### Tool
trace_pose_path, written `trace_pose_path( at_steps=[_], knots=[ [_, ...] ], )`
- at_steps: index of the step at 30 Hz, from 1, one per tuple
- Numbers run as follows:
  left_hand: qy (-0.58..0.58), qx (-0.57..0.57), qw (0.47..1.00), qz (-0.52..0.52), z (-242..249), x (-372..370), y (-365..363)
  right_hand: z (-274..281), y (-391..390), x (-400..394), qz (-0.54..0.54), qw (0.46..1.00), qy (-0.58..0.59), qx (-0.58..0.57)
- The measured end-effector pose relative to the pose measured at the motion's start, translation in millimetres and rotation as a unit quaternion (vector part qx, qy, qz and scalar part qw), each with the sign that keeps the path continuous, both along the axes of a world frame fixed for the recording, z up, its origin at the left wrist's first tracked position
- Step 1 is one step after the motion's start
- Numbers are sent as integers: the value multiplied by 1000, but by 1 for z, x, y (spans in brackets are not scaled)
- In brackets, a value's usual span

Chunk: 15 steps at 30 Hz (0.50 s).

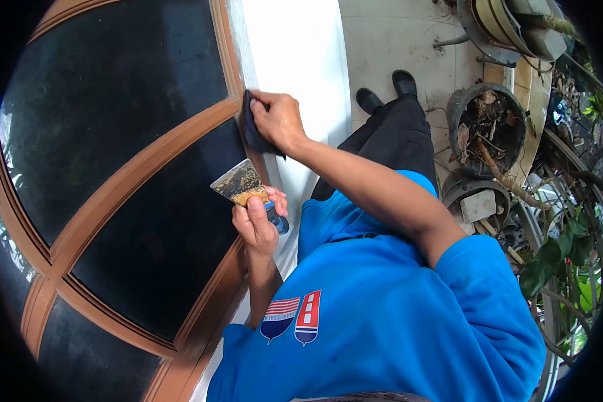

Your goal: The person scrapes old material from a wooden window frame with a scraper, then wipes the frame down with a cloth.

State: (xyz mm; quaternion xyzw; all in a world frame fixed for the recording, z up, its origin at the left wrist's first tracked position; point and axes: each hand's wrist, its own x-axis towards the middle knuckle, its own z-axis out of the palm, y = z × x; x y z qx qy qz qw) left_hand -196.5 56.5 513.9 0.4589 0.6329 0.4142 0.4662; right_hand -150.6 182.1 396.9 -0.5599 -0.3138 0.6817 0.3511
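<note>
My left hand (256,224) is closed around a putty knife (240,183), its thumb pressed on the blade. Brown and dark stains cover the wide metal blade, which points up and left; a bit of blue handle shows behind the fingers. Farther up, my right hand (279,122) grips a dark cloth (255,127) at the edge of the wooden window frame (151,151), beside the white wall (295,40). Part of the cloth hangs below the fingers. Both hands are in front of the dark glass pane (171,221).
Tiled floor (388,40) lies around my dark shoes (404,83). To the right stand a black plant pot (487,127) with dry leaves, a pale block (479,206) and green plants (563,248). A stool-like stand (496,33) is at the top right.
</note>
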Motion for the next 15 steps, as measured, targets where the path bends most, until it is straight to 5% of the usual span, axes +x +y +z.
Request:
trace_pose_path(
  at_steps=[7,12,15],
  knots=[
    [12,-7,1000,2,2,-1,1,-5,-20,-2,111,993,-23,34],
    [51,-13,998,-16,9,-8,6,-1,-5,1,-8,996,-37,79],
    [35,10,999,23,11,-12,6,-7,-11,-17,25,994,-64,85]
  ],
)
